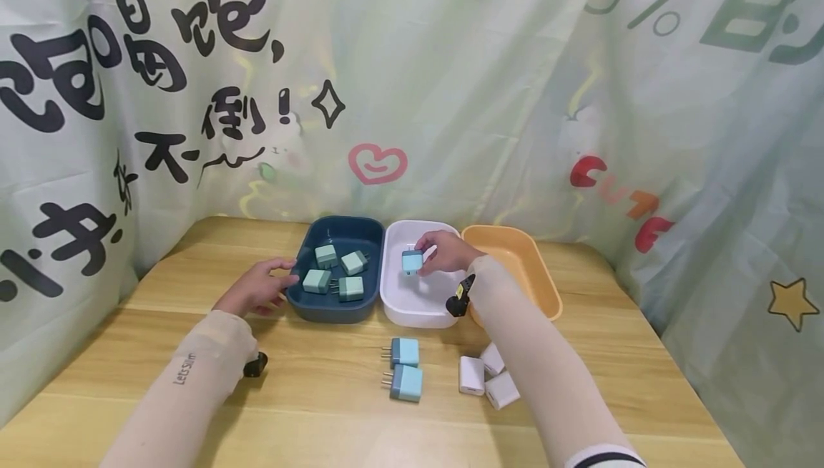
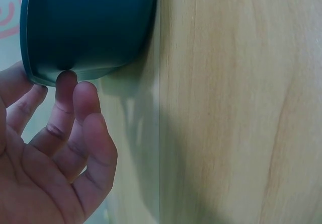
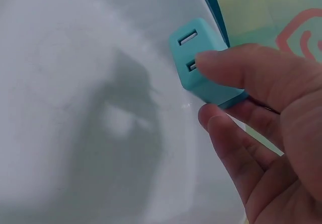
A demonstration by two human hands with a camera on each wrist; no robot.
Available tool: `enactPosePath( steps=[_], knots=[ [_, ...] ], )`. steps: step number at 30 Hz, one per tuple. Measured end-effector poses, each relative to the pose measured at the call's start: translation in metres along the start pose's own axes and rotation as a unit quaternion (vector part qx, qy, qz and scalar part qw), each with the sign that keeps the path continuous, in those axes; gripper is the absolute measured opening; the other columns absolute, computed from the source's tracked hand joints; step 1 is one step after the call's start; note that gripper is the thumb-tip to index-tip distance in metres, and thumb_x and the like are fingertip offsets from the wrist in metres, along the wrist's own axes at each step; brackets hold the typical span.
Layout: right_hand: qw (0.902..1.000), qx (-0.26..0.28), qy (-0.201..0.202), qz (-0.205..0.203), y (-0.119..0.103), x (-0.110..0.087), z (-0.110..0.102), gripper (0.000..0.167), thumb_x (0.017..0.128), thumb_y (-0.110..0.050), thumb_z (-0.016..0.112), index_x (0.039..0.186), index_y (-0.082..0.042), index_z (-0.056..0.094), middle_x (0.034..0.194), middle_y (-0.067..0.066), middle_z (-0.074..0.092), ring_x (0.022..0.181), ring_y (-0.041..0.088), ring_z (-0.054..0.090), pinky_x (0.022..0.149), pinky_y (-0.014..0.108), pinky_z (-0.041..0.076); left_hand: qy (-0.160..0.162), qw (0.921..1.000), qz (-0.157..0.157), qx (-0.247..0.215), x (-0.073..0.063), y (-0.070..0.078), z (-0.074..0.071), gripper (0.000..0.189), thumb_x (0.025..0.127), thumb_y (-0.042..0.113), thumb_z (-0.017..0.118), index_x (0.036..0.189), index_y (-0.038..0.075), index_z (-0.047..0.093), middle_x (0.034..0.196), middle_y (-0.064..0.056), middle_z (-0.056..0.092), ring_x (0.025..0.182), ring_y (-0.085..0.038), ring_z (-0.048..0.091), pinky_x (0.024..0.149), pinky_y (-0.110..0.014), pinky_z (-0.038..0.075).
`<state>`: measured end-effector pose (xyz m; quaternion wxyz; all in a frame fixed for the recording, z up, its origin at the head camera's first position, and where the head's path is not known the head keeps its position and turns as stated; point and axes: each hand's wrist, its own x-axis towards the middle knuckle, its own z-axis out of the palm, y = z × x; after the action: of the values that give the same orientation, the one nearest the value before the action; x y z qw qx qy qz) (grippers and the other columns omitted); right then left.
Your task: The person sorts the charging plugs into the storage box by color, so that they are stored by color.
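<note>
Over the white bin [image 1: 420,318], my right hand [image 1: 447,252] pinches a light blue USB charger plug [image 1: 412,261] between thumb and fingers. Two ports show on the charger's face in the right wrist view, and its shadow falls on the bin floor. My left hand [image 1: 262,288] touches the left side of the dark blue bin [image 1: 335,314], its fingertips against the rim and outer wall, as the left wrist view shows. Several pale green chargers [image 1: 351,288] lie inside that bin. Two more light blue chargers [image 1: 406,383] lie on the table in front of the bins.
An orange bin [image 1: 547,296] stands to the right of the white one, partly behind my right forearm. White chargers [image 1: 472,375] lie near that forearm on the wooden table [image 1: 309,411]. A printed curtain [image 1: 450,96] hangs behind and at both sides.
</note>
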<state>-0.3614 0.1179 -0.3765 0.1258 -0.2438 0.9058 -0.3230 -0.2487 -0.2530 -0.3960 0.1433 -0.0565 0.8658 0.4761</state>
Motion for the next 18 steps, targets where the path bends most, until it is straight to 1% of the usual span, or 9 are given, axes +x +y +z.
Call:
enactPosePath(
  steps=[5, 12, 18],
  knots=[
    [0.9997, -0.017, -0.007, 0.017, -0.0056, 0.0038, -0.0008, 0.044, 0.072, -0.011, 0.086, 0.109, -0.007, 0.063, 0.108, 0.007, 0.063, 0.089, 0.019, 0.064, 0.084, 0.031, 0.051, 0.002, 1.0, 0.003, -0.002, 0.0, -0.0008, 0.0005, 0.054, 0.102, 0.031, 0.051, 0.151, 0.015, 0.036, 0.112, -0.017, 0.06, 0.088, -0.03, 0.059, 0.068, -0.039, 0.051],
    [0.9992, -0.016, -0.023, 0.028, -0.0087, 0.0047, 0.0033, 0.044, 0.072, -0.007, 0.085, 0.11, -0.006, 0.062, 0.11, 0.009, 0.063, 0.09, 0.02, 0.065, 0.085, 0.031, 0.05, -0.003, 1.0, 0.003, -0.007, 0.0006, -0.0006, 0.0004, 0.055, 0.102, 0.031, 0.052, 0.151, 0.015, 0.035, 0.113, -0.018, 0.06, 0.089, -0.03, 0.059, 0.067, -0.037, 0.051],
    [0.9986, -0.016, -0.024, 0.045, -0.0081, 0.0054, 0.0077, 0.044, 0.073, -0.01, 0.086, 0.11, -0.009, 0.063, 0.111, 0.007, 0.062, 0.091, 0.019, 0.064, 0.087, 0.033, 0.05, -0.001, 1.0, 0.0, -0.009, 0.001, -0.0003, 0.0004, 0.053, 0.102, 0.029, 0.051, 0.15, 0.014, 0.036, 0.112, -0.018, 0.06, 0.087, -0.029, 0.059, 0.066, -0.037, 0.052]
  ],
)
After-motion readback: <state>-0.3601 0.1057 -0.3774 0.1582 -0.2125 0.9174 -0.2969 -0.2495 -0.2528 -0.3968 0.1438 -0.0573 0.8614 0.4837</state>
